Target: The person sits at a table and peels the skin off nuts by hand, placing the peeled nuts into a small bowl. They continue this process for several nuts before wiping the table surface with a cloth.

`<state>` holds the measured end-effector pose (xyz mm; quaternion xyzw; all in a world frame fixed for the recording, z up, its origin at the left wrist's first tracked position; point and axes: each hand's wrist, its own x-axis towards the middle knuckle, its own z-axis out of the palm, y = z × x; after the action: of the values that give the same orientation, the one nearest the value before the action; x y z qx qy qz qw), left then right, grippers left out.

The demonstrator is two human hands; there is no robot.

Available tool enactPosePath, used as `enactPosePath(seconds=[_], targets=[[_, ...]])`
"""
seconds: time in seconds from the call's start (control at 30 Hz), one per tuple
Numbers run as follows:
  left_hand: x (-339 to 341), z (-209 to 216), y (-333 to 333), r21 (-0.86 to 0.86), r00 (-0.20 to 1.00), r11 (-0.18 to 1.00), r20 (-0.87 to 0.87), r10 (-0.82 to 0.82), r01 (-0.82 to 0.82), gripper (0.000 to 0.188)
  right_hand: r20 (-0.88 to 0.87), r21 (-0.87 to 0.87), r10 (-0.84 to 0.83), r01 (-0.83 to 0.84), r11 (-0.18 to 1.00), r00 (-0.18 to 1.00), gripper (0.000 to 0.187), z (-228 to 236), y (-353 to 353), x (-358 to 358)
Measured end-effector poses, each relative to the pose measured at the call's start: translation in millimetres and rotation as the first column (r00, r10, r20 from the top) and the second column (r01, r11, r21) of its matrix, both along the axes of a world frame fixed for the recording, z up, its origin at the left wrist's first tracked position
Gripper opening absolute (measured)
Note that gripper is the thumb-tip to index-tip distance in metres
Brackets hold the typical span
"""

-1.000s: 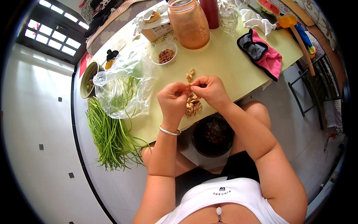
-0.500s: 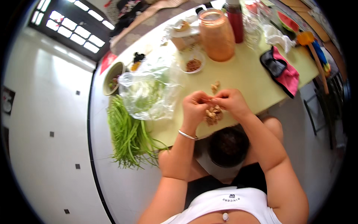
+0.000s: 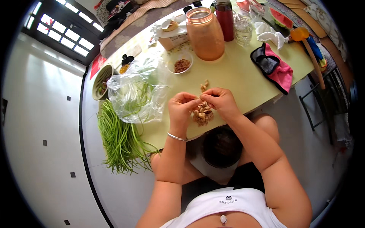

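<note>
Head view, left hand and right hand together, pinching probably a peanut, above shell pile.

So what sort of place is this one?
Most likely a home kitchen or dining area: a yellow-green table holding a large jar, a bundle of long green beans, a watermelon slice, and a tiled floor.

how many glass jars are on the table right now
2: a big orange-filled jar at the far middle, and a smaller clear jar to its right beyond the red bottle. Others may be hidden.
</note>
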<state>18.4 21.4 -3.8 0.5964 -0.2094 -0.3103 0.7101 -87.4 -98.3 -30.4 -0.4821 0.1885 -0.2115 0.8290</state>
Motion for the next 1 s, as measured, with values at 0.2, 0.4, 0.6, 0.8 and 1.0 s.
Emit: enactPosePath(seconds=[0.2, 0.4, 0.6, 0.8, 1.0], targets=[[-1.5, 18.8, 5.2, 0.354, 0.938, 0.935, 0.328, -0.109, -0.015, 0.013, -0.011, 0.121, -0.009, 0.01, 0.993, 1.0, 0.011, 2.0, -4.6, 0.8], [-8.2, 17.0, 0.6, 0.274, 0.878, 0.954, 0.478, -0.026, -0.121, 0.013, 0.002, 0.156, -0.001, 0.001, 0.988, 1.0, 0.012, -2.5, 0.1, 3.9], [-8.8, 8.6, -3.0, 0.106, 0.642, 0.973, 0.765, 0.051, -0.203, 0.012, 0.014, 0.253, 0.083, -0.084, 0.964, 0.996, 0.013, 0.9, 4.4, 5.7], [-11.9, 7.9, -4.8, 0.109, 0.536, 0.968, 0.844, 0.029, -0.224, 0.011, 0.058, 0.287, 0.09, -0.103, 0.952, 0.994, 0.014, -7.3, 0.9, 8.3], [-5.2, 11.7, -1.3, 0.014, 0.991, 1.0, 0.131, -0.011, 0.009, 0.009, 0.045, 0.198, 0.044, -0.052, 0.979, 0.998, 0.013, -0.8, 0.0, 4.0]])
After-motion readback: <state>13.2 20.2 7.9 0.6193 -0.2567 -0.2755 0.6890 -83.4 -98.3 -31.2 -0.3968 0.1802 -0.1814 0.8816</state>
